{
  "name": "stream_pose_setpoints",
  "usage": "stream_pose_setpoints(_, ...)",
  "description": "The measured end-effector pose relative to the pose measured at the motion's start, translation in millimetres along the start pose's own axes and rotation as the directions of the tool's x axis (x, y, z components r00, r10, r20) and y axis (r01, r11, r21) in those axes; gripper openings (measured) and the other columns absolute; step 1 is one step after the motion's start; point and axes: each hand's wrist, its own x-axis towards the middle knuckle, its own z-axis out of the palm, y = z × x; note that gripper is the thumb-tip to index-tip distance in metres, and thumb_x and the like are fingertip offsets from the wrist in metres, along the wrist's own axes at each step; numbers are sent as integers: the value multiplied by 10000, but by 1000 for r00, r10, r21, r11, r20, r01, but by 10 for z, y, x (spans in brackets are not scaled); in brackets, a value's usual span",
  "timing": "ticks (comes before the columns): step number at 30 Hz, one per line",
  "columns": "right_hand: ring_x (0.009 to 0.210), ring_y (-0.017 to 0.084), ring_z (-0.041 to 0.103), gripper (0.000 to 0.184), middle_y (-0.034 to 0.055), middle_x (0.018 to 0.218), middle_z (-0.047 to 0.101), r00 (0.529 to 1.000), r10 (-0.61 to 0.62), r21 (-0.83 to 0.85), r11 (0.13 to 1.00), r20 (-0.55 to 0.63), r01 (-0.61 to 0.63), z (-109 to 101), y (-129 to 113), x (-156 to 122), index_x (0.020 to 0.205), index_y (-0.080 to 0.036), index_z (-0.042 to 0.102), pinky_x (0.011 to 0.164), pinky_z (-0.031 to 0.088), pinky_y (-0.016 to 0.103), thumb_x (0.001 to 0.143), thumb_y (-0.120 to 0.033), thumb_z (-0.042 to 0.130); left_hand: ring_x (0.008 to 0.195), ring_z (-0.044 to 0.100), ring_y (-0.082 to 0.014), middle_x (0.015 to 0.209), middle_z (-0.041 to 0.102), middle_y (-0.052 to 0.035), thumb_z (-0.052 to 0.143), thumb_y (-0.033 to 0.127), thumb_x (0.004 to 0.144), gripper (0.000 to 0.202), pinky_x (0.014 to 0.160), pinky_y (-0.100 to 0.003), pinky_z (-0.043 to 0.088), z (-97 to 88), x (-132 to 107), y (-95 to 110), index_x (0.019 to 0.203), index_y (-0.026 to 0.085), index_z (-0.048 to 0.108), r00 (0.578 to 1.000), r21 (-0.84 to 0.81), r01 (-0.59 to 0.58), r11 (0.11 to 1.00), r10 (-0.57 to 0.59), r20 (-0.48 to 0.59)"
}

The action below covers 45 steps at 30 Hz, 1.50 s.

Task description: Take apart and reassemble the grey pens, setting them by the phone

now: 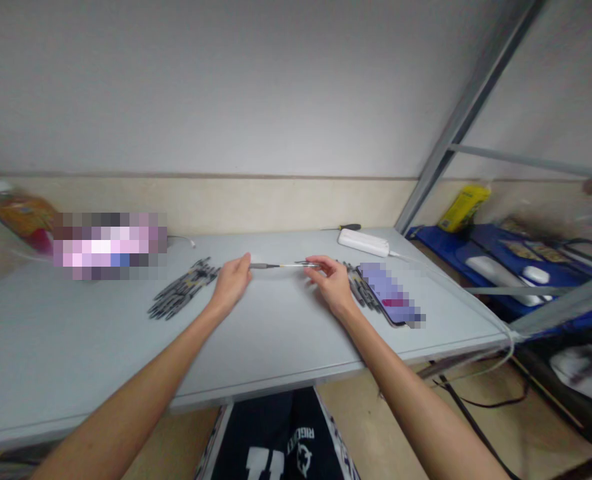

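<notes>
A slim pen (269, 266) is stretched level between my two hands, grey on the left and pale or clear toward the right. My left hand (232, 281) is closed around its grey end. With thumb and fingertips, my right hand (332, 279) pinches the pale end; whether this is one piece or two parts, I cannot tell. A pile of similar grey, dark-tipped pens (182, 292) lies beside my left hand. Another pile of them (361, 287) lies right of my right hand, partly hidden by it and by a phone.
The phone (389, 293) lies near the table's (276, 333) right side. Behind it are a white power strip (363, 243) with a cable and a dark-handled screwdriver (349, 227). A blurred-out item (111, 247) and an orange bottle (23, 210) stand left. A metal frame (446, 153) rises right.
</notes>
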Motion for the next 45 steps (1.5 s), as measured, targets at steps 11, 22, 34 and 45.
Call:
stream_pose_setpoints(11, 762, 177, 622, 233, 68, 872, 708, 999, -18, -147, 989, 33, 23, -11, -24, -8, 825, -174, 711, 720, 482, 308, 615, -274, 720, 436, 362, -80, 461, 422, 48, 449, 489, 819, 410, 468, -227, 269, 38, -16, 8, 548, 182, 430, 990, -137, -100, 985, 113, 90)
stream_pose_setpoints(22, 396, 83, 409, 520, 3, 406, 499, 995, 96, -277, 957, 35, -83, 1, -84, -69, 485, -132, 600, 444, 338, 222, 803, -526, 483, 556, 545, -100, 611, 620, -2, 679, 435, 663, 318, 577, -230, 406, 64, -13, 5, 739, 157, 545, 979, -406, -45, 913, 122, 165)
stream_pose_setpoints(34, 434, 102, 465, 366, 7, 495, 559, 998, 38, -221, 975, 50, -26, 15, -121, -76, 650, -143, 621, 424, 352, 215, 775, -478, 542, 548, 574, -111, 565, 614, 8, 709, 434, 621, 336, 585, -243, 434, 45, 4, 13, 719, 158, 544, 993, -441, -61, 895, 101, 67)
stream_pose_setpoints(45, 458, 103, 492, 243, 9, 587, 608, 995, 36, -137, 990, 93, -23, 38, -165, -93, 785, -152, 634, 410, 356, 207, 697, -377, 633, 580, 597, -127, 598, 618, 0, 691, 442, 647, 331, 590, -250, 436, 59, -1, 4, 726, 156, 544, 986, -392, -99, 915, 143, 84)
